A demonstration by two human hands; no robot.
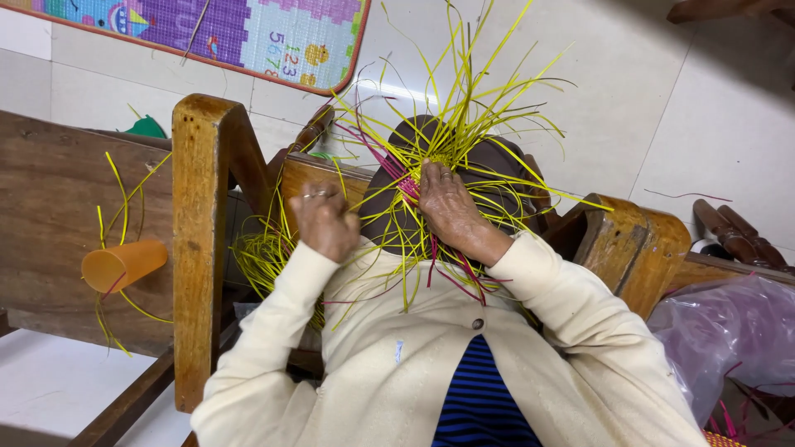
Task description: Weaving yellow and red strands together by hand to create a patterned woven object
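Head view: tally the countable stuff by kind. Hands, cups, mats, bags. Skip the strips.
Hands: 2, left hand and right hand, both on the bundle of yellow and pink strips
Orange cup: 1
Play mat: 1
Plastic bag: 1
Total: 5

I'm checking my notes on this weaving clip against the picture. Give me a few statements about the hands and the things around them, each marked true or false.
1. The right hand presses on a bundle of yellow and pink strips. True.
2. The left hand lies flat and open on the floor. False: it is raised and curled into a fist beside the strips.
3. An orange cup lies on its side on the wooden bench. True.
4. The person wears a dark green cardigan. False: the cardigan is cream, over a blue striped top.
5. A ring shows on the left hand. True.
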